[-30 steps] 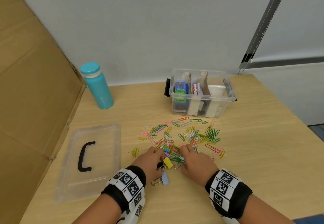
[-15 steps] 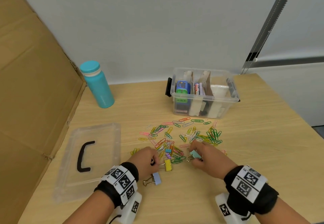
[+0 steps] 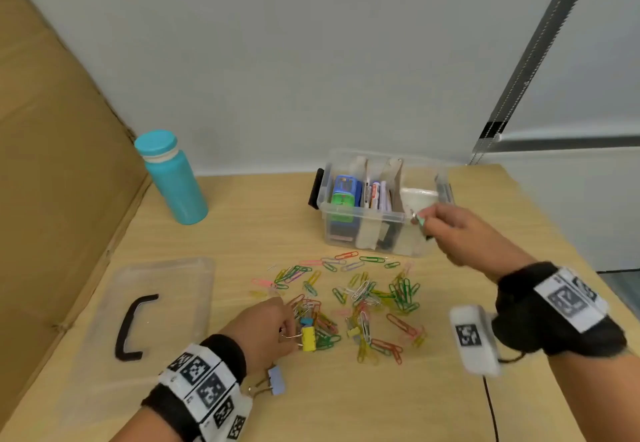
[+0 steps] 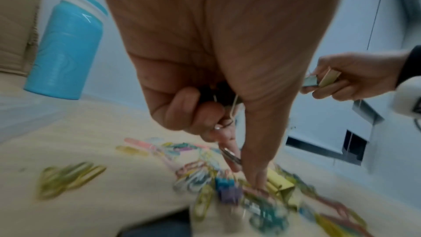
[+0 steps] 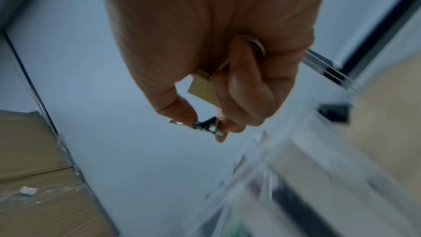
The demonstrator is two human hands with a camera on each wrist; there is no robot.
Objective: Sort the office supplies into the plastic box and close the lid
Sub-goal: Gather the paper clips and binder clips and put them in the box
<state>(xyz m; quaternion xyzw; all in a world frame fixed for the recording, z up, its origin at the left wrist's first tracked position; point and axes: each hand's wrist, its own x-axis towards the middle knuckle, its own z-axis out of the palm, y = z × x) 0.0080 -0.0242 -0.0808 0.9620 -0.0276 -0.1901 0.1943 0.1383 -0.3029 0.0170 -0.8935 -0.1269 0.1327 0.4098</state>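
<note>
The clear plastic box (image 3: 360, 230) stands open at the back of the table, with dividers and supplies inside. My right hand (image 3: 420, 224) is raised at the box's front right corner. It pinches a teal binder clip (image 3: 419, 220) and tucks a yellow binder clip (image 5: 202, 91) in the palm. My left hand (image 3: 289, 329) is down at the pile of coloured paper clips (image 3: 367, 299). Its curled fingers (image 4: 205, 114) hold binder clip wire handles. A yellow binder clip (image 3: 308, 337) and a small blue one (image 3: 306, 321) lie at its fingertips. The clear lid (image 3: 152, 320) lies flat on the left.
A teal bottle (image 3: 173, 182) stands at the back left. A cardboard sheet (image 3: 52, 182) leans along the left side. A lavender binder clip (image 3: 277, 379) lies by my left wrist. The table's right edge runs close to my right forearm.
My right hand has lifted off the pile and gone up and right to the box with binder clips. My left hand has stayed at the pile.
</note>
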